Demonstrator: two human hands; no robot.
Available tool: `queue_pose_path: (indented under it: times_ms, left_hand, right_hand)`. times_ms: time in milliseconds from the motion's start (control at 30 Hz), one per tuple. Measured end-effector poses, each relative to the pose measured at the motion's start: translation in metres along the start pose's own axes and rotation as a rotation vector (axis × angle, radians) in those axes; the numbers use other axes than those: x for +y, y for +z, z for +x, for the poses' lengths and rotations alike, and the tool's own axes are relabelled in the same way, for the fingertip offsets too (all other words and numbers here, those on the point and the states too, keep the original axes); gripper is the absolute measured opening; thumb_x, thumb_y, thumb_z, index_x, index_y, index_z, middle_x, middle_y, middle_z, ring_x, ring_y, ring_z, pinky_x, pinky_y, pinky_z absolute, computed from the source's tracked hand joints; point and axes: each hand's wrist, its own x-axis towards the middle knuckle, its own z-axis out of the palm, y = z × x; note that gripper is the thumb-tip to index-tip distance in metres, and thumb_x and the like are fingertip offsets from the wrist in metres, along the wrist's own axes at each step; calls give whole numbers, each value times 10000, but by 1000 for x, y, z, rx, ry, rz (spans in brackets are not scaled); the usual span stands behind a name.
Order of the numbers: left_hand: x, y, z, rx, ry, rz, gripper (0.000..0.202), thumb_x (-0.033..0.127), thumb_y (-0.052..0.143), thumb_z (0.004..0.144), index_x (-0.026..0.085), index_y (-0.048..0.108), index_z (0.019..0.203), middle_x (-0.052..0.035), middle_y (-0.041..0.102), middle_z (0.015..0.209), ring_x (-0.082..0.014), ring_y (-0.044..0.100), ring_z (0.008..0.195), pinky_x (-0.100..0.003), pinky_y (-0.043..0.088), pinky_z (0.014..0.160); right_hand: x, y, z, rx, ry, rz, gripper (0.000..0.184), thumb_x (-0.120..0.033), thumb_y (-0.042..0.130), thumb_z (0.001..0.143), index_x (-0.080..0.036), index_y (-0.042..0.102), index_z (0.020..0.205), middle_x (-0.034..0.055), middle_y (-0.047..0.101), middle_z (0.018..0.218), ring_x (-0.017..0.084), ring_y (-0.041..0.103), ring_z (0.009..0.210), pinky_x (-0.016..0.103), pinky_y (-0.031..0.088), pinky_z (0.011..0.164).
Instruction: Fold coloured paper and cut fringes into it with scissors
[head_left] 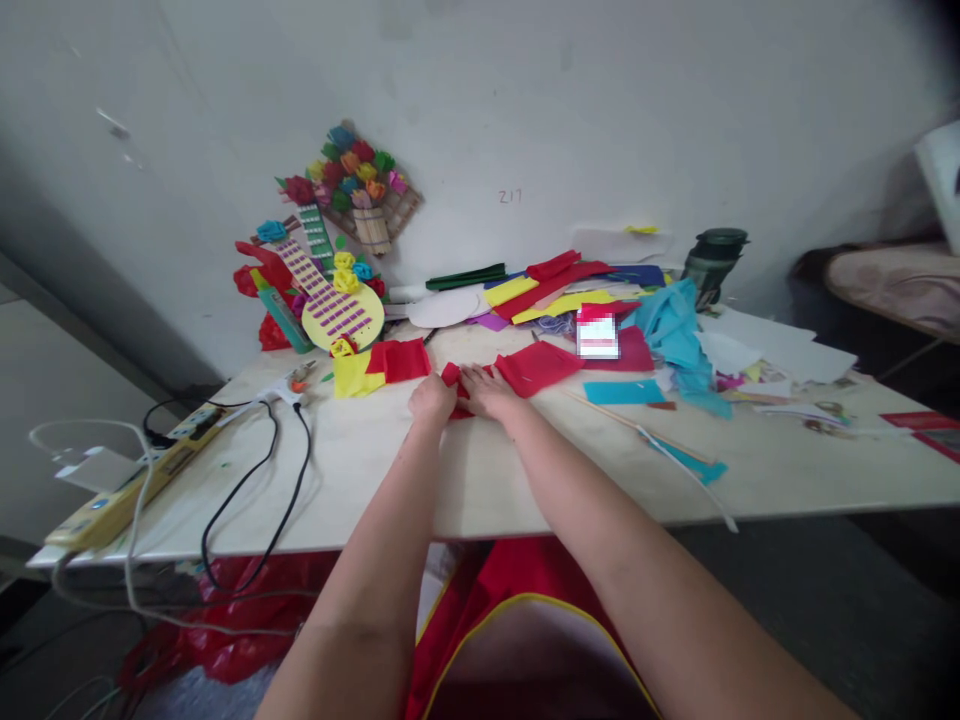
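A long strip of red crepe paper (541, 367) lies across the middle of the white table, its left end bunched between my hands. My left hand (433, 400) is closed at that end, the fingers curled in and the paper edge partly hidden. Pressed down over the strip beside it, my right hand (486, 390) has its fingers close together on the paper. To the left of my hands are a red crepe paper piece (405, 361) and a yellow crepe paper piece (356, 374), which overlap.
A paper guitar (341, 310) and a flower basket craft (369, 228) lean at the wall. Paper sheets (559, 280) and blue crepe paper (671, 325) pile up behind. A wooden stick (637, 425) lies right; a glue gun (277, 388), power strip (150, 480) and cables left; a dark bottle (714, 268) stands back right.
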Motion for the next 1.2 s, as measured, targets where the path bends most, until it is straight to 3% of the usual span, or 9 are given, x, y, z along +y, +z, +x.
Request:
queue_pose_path:
  times_ms: [233, 533, 900, 1200]
  left_hand:
    - [3, -8, 3, -98, -54, 6, 438, 486, 540, 741, 153, 628, 1011, -170, 639, 1090, -293, 597, 1011, -333, 460, 769]
    - [-13, -4, 12, -8, 157, -35, 329, 467, 520, 763, 192, 631, 904, -104, 675, 975, -236, 619, 927, -285, 438, 712]
    - [-18, 5, 9, 65, 127, -63, 338, 471, 534, 754, 208, 621, 948, -105, 669, 989, -249, 608, 947, -305, 440, 723]
    - [-19, 3, 7, 83, 122, -107, 316, 481, 521, 758, 223, 625, 907, -93, 675, 964, -239, 612, 938, -301, 444, 727]
  right_hand:
    - [-2, -3, -3, -13, 9, -5, 728, -525, 242, 870, -109, 130, 1457, 65, 79, 1526, 204, 17, 1403, 443, -13, 1111]
    - [1, -2, -4, 22, 40, 40, 835, -657, 159, 832, -112, 100, 1462, 72, 84, 1525, 222, 26, 1403, 456, 1, 1106]
    - [6, -1, -4, 47, 101, 81, 817, -674, 162, 829, -157, 129, 1461, 64, 121, 1522, 206, 54, 1401, 450, 17, 1109]
    - [4, -2, -5, 87, 35, -6, 590, -446, 195, 916, -207, 176, 1455, 2, 81, 1531, 221, 57, 1400, 460, 40, 1112]
